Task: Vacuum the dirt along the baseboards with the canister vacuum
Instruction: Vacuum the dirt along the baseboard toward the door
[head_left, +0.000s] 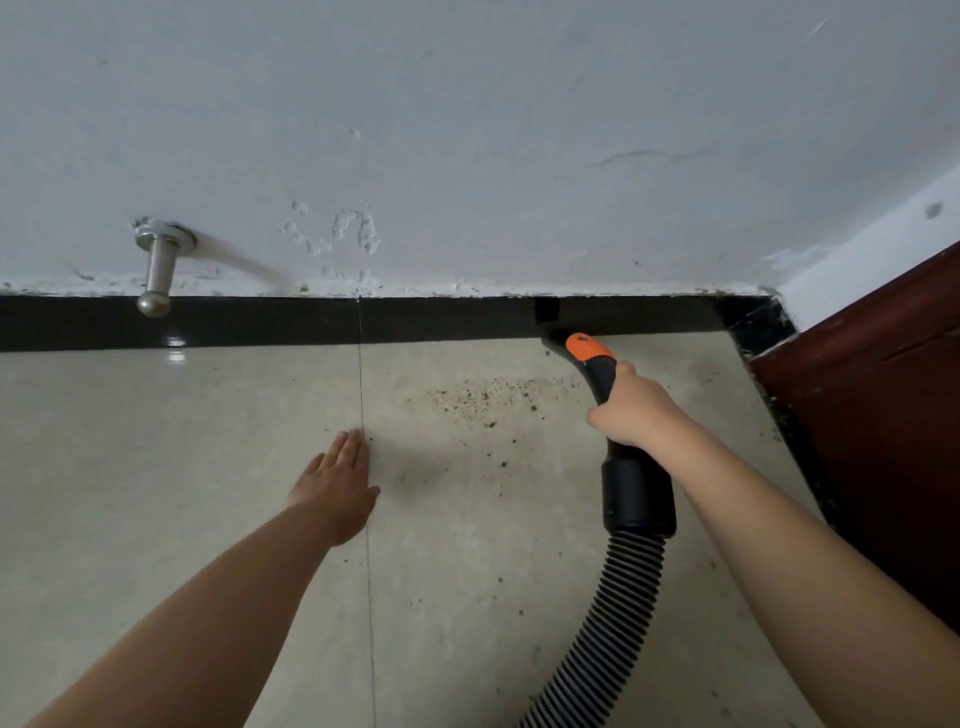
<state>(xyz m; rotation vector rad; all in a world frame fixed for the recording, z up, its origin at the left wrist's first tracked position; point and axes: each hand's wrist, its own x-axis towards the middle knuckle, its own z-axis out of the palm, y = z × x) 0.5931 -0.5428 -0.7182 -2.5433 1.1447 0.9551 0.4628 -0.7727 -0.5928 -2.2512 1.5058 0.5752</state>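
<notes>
Where the pale wall (467, 130) meets the beige tiled floor (182, 441), a glossy black baseboard (260, 322) is seen running across the view, and a dark red door (883, 415) is set at the right edge. A ribbed black hose (608, 613) is led up from the bottom of the view into a black cuff, above which the curved black vacuum handle (605, 384) with its orange top is carried forward. The handle is gripped by the right hand (636, 410), whose fingers are curled round it and whose thumb is laid along the upper side. The black nozzle (551, 332) is held low against the foot of the baseboard, near the corner. The left hand (337, 483) is held out flat over the floor with fingers straight and together, nothing being held; whether it is touching the tile cannot be told. A patch of dark dirt (488, 400) is scattered on the tile between the two hands, just left of the handle and close below the nozzle. A metal doorstop (156, 270) is fixed to the wall at the left, well apart from the nozzle.
</notes>
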